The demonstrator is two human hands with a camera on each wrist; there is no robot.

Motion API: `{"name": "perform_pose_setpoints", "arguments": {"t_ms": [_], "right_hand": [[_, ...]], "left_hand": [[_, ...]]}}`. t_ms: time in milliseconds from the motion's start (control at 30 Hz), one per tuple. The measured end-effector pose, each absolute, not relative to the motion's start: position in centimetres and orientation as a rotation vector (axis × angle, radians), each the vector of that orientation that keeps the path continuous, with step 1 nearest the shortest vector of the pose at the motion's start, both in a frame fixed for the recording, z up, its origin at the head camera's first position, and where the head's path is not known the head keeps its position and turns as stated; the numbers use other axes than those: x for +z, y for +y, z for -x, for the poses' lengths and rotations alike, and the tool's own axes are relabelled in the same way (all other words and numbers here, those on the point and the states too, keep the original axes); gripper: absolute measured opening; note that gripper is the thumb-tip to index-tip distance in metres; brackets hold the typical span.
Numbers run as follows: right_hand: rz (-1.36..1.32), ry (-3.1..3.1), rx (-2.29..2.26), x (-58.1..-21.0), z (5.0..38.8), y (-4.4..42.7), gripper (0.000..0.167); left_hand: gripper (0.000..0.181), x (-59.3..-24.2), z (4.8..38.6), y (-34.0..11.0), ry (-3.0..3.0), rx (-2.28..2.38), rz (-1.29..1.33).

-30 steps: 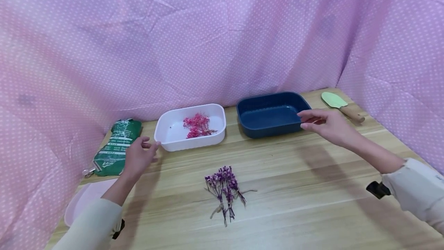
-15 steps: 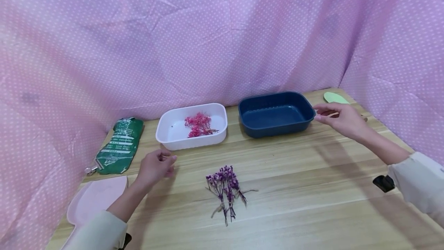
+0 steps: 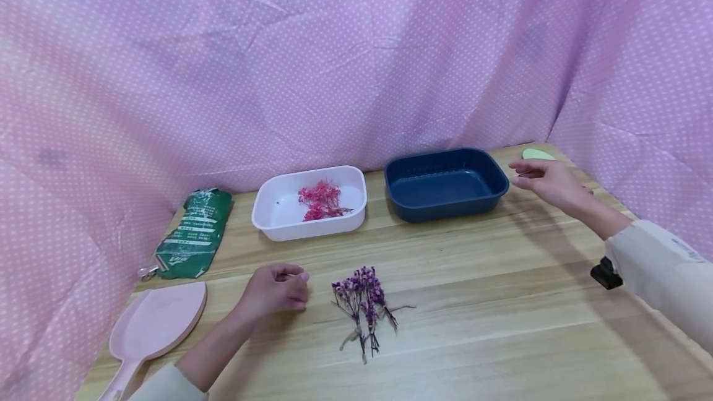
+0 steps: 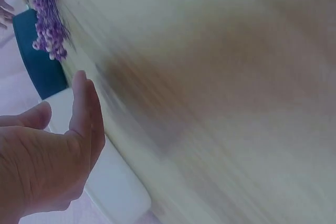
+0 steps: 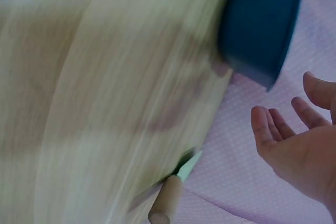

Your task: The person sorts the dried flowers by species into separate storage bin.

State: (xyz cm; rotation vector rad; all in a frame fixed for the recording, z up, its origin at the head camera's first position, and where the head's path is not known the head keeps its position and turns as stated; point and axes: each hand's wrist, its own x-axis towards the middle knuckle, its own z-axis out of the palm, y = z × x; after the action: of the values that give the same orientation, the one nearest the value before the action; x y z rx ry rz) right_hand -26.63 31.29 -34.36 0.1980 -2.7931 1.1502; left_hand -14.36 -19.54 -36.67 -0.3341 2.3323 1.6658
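Note:
Several sprigs of dried purple flowers [image 3: 362,302] lie mid-table, their stems pointing toward me. To their left hovers my left hand [image 3: 274,293], fingers loosely bent, holding nothing. My right hand [image 3: 548,181] is just right of the dark blue tray [image 3: 445,210], apart from it in the right wrist view, with relaxed fingers and nothing in them. Left of that tray stands a white tray [image 3: 312,229] with dried pink flowers [image 3: 322,200] inside. A small trowel lies beyond my right hand; its green blade [image 3: 537,154] shows, and its wooden handle [image 5: 167,200] appears in the right wrist view.
A green packet [image 3: 195,234] with a clip lies at the left back. In front of it rests a pink paddle-shaped board [image 3: 158,320]. Pink dotted cloth [image 3: 356,67] hangs close behind the trays and along both sides of the wooden table [image 3: 473,327].
My left hand has moved from beside the white tray toward me and right, nearing the purple flowers. My right hand has drawn off the blue tray's rim to the right. The trays look still.

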Motion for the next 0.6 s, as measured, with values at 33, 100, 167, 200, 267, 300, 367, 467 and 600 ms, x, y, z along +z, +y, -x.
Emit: {"name": "perform_pose_setpoints", "arguments": {"t_ms": [33,100,167,200,267,300,367,467,600], "right_hand": [[-0.204,-2.811,1.151,-34.5,26.9,31.3,0.049],[-0.207,-2.841,1.141,-34.6,27.4,31.2,0.051],[-0.196,-2.866,1.157,-34.6,27.8,31.2,0.055],[-0.189,-2.873,1.183,-34.6,28.0,31.2,0.057],[-0.19,-2.866,1.253,-34.7,28.4,31.2,0.059],[-0.197,-2.86,1.295,-34.8,28.5,31.3,0.06],[-0.209,-2.862,1.372,-34.9,28.7,31.4,0.059],[-0.215,-2.894,1.443,-35.0,28.9,31.5,0.058],[-0.226,-2.967,1.458,-34.9,29.1,31.2,0.059]], "left_hand": [[0.031,-36.7,14.2,-19.4,2.315,1.68,0.324],[0.032,-36.9,14.0,-19.2,2.279,1.7,0.311],[0.033,-36.9,13.8,-19.1,2.242,1.718,0.308],[0.034,-36.9,13.7,-18.9,2.224,1.726,0.311],[0.036,-36.9,13.5,-18.7,2.191,1.748,0.298],[0.036,-36.8,13.4,-18.6,2.181,1.755,0.291],[0.038,-36.8,13.2,-18.4,2.163,1.763,0.251],[0.04,-36.8,13.0,-18.0,2.147,1.756,0.196],[0.042,-36.7,12.8,-17.7,2.124,1.761,0.171]]}}
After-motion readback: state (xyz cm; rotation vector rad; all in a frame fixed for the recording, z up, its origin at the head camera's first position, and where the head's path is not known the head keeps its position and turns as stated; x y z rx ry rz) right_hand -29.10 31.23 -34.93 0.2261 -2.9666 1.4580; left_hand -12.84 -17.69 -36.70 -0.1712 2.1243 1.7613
